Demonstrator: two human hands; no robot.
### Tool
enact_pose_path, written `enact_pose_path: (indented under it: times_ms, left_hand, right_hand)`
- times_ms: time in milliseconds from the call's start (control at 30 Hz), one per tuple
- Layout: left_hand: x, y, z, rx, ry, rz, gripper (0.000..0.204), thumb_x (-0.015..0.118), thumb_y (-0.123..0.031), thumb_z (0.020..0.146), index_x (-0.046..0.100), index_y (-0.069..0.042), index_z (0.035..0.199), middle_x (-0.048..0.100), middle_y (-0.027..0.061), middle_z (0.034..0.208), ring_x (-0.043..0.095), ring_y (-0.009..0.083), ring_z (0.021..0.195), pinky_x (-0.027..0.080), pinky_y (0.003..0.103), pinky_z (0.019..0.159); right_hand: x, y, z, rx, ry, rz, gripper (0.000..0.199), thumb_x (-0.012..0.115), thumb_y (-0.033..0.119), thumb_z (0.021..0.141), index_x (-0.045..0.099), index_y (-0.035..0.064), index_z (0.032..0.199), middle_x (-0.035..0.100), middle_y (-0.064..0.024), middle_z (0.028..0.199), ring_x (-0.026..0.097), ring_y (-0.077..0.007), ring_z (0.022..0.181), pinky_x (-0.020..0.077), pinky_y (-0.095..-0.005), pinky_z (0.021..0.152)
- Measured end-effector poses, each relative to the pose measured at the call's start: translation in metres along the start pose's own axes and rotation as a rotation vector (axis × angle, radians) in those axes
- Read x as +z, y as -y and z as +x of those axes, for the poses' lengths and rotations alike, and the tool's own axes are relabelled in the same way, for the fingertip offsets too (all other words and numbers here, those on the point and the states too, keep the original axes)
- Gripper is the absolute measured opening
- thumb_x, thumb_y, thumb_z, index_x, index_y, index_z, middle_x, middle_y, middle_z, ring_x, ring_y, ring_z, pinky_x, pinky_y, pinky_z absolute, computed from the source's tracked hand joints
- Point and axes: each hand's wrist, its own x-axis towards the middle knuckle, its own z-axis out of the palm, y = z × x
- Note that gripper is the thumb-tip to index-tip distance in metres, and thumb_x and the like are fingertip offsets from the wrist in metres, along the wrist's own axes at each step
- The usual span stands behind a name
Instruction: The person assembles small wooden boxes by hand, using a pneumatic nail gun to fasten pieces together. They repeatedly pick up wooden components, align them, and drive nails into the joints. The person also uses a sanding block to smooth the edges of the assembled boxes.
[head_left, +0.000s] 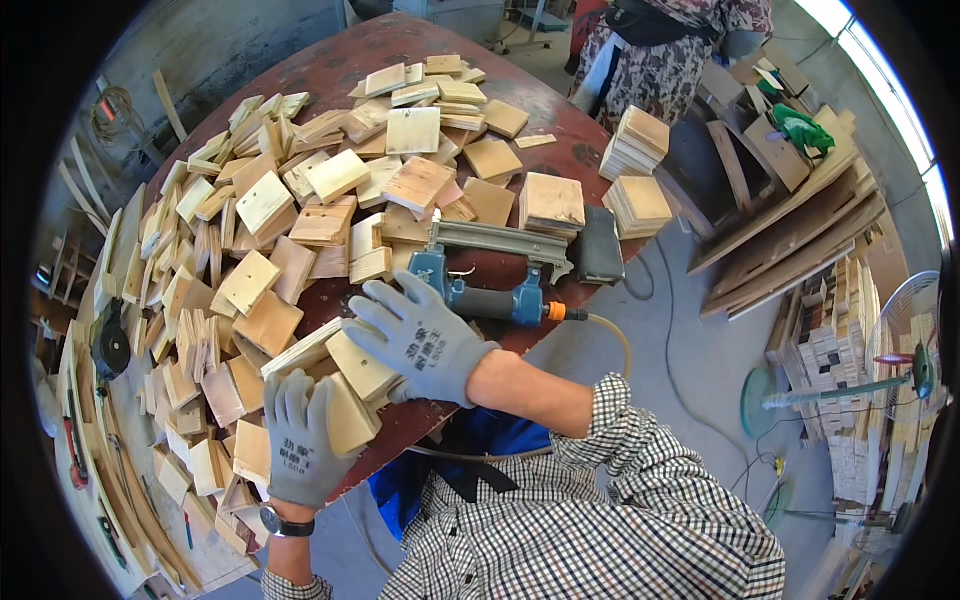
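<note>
Both my hands wear grey gloves with dark print and are at a small group of pale wooden blocks near the table's front edge. My left hand (305, 440) has its fingers bent over the near-left side of a wooden block (352, 417). My right hand (425, 340) lies over the right side of another wooden block (360, 365), fingers somewhat spread and bent against it; its palm side is hidden. Just beyond the right hand, a blue and grey air nail gun (490, 300) with an orange hose fitting lies on its side, held by neither hand.
A large heap of wooden blocks (325, 225) covers the dark red table (340, 60). Neat stacks (551, 203) stand at its right edge by a dark box (600, 245). A hose (620, 335) trails off right. Beyond are another person (650, 60), leaning boards (790, 240) and a fan (905, 370).
</note>
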Motion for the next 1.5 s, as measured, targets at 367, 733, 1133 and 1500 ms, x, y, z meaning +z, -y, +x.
enact_pose_path:
  times_ms: [367, 733, 1133, 1500]
  left_hand:
    - [-0.021, -0.036, -0.069, -0.462, -0.312, -0.438, 0.129, 0.101, -0.041, 0.066, 0.030, 0.004, 0.164, 0.048, 0.0227, 0.149, 0.046, 0.0400, 0.141, 0.039, 0.051, 0.120]
    - [-0.024, -0.051, -0.023, -0.471, -0.476, -0.845, 0.129, 0.098, -0.062, 0.062, 0.042, 0.006, 0.156, 0.057, 0.0205, 0.143, 0.056, 0.0342, 0.135, 0.044, 0.046, 0.116]
    - [-0.037, -0.062, -0.013, -0.923, -0.440, -1.997, 0.120, 0.097, -0.024, 0.069, 0.030, 0.008, 0.163, 0.055, 0.0193, 0.155, 0.055, 0.0277, 0.142, 0.045, 0.041, 0.118]
    - [-0.050, -0.050, -0.004, -0.533, -0.139, -0.964, 0.065, 0.075, -0.032, 0.092, 0.060, 0.005, 0.143, 0.069, 0.0251, 0.135, 0.068, 0.0413, 0.121, 0.054, 0.047, 0.104]
  right_hand:
    - [-0.044, -0.140, -0.161, 1.028, -0.072, -0.326, 0.043, 0.074, 0.030, 0.093, 0.069, 0.0040, 0.127, 0.071, -0.0235, 0.118, 0.067, -0.0430, 0.112, 0.0529, -0.0501, 0.096]
    - [-0.013, -0.175, -0.171, 1.279, 0.026, -0.188, 0.076, 0.074, 0.040, 0.088, 0.052, 0.0062, 0.153, 0.064, -0.0312, 0.136, 0.059, -0.0498, 0.128, 0.0486, -0.0537, 0.108]
    - [-0.122, -0.017, -0.133, 0.744, -0.683, 0.868, 0.068, 0.053, 0.027, 0.103, 0.039, -0.0034, 0.162, 0.050, -0.0194, 0.156, 0.060, -0.0250, 0.126, 0.0522, -0.0350, 0.097]
    - [-0.112, 0.016, -0.037, -0.071, 0.215, 1.106, 0.071, 0.064, 0.051, 0.102, 0.047, 0.0171, 0.162, 0.049, -0.0265, 0.148, 0.054, -0.0446, 0.129, 0.0419, -0.0525, 0.113]
